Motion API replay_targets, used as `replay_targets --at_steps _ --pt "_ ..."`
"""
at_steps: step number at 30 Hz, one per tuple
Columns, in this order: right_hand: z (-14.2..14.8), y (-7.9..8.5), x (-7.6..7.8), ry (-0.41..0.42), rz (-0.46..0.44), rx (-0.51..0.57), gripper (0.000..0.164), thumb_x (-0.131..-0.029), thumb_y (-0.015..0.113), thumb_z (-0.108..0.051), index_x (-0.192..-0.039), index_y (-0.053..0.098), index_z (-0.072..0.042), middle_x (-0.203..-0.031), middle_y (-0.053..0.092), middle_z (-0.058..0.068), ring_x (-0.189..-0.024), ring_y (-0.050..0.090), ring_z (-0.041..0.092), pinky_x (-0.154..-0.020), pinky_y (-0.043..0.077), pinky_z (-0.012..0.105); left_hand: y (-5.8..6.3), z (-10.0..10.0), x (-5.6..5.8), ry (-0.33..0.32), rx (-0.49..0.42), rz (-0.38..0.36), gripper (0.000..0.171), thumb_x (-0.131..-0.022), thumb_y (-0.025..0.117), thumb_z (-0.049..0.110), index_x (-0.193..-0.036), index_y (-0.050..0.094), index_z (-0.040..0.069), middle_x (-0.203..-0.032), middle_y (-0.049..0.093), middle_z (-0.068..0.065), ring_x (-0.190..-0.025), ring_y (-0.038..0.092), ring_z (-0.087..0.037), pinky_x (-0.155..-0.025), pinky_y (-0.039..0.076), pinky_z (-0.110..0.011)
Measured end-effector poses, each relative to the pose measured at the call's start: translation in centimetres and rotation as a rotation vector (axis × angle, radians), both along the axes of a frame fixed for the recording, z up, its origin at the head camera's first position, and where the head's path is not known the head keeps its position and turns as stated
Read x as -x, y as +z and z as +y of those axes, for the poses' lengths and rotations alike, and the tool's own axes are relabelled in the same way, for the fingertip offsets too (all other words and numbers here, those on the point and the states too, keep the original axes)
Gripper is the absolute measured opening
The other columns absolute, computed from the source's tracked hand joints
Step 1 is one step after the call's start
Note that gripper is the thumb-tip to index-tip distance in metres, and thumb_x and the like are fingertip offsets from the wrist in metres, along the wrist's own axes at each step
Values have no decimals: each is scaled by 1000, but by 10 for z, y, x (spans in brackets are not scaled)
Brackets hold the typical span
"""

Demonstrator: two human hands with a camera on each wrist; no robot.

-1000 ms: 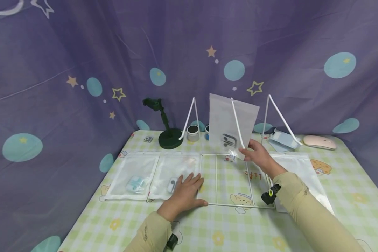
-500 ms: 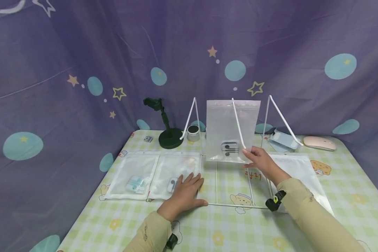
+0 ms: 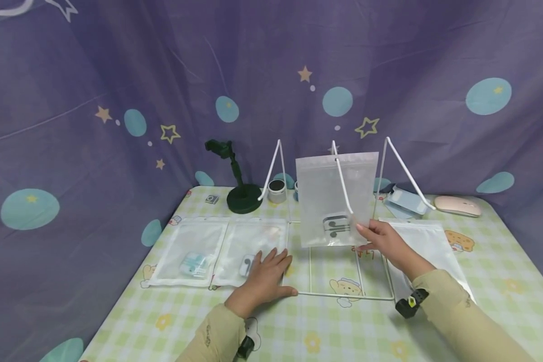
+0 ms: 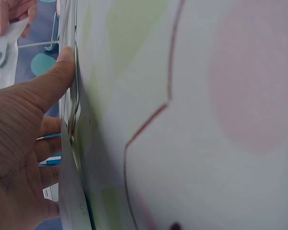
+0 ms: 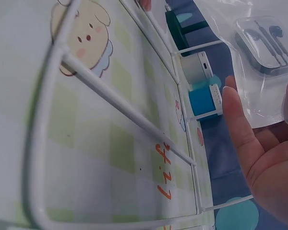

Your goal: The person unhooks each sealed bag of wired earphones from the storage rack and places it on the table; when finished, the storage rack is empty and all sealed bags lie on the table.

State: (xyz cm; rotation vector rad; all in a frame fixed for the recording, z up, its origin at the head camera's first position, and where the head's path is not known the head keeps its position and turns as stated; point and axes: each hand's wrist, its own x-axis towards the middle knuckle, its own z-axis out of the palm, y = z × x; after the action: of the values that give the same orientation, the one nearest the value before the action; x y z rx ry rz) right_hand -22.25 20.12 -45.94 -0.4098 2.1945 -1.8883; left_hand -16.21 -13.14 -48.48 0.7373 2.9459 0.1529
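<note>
My right hand (image 3: 382,240) pinches the lower right corner of a clear-fronted zip bag (image 3: 319,193). Inside that bag is an earphone case (image 3: 336,226) with dark wired earphones, also seen in the right wrist view. The bag hangs upright, slightly tilted, at the middle prong of a white wire rack (image 3: 344,186); the prong appears to pass through the hole at the bag's top and comes out in front. My left hand (image 3: 264,276) lies flat with fingers spread over a second zip bag (image 3: 240,241) and the rack's left base edge. Another earphone case (image 3: 247,265) shows partly beside its fingers.
A zip bag (image 3: 176,251) with a pale blue item lies far left, and another zip bag (image 3: 427,246) lies to the right. Behind stand a dark green stand (image 3: 243,198), a small white cylinder (image 3: 277,192), a folded blue box (image 3: 407,201) and a pink mouse (image 3: 458,205).
The held bag swung from a tilt to face me, then came lower and nearer along the middle prong. My right hand moved right and down with it; the left hand stayed put.
</note>
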Motion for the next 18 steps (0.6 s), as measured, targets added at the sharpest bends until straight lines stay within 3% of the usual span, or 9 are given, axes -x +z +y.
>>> replay_targets --at_steps 2,5,11,18 --pt "2 1 -4 19 5 0 46 -103 51 -28 -119 54 15 -111 56 22 -97 63 11 -82 55 45 0 0 0 1 -3 0 88 -80 67 65 -147 44 13 -155 36 -7 -143 28 -33 -110 19 -64" --pt "6 2 -11 40 -1 4 48 -103 51 -26 -127 51 16 -120 57 23 -99 64 9 -82 55 45 -1 0 0 -2 -3 5 88 -80 67 65 -147 44 13 -155 36 -7 -143 28 -33 -110 19 -63" --pt "17 4 -25 67 12 -45 40 -104 49 -24 -119 58 12 -109 59 12 -96 63 11 -78 57 42 0 -1 0 -7 -13 12 88 -80 67 65 -147 45 13 -155 36 -7 -143 28 -33 -110 19 -63" --pt "25 8 -38 93 9 -53 41 -104 48 -23 -124 55 12 -113 58 12 -100 61 9 -80 57 41 1 -2 -1 -9 -26 14 88 -79 68 64 -146 46 11 -154 37 -8 -142 29 -34 -110 20 -64"
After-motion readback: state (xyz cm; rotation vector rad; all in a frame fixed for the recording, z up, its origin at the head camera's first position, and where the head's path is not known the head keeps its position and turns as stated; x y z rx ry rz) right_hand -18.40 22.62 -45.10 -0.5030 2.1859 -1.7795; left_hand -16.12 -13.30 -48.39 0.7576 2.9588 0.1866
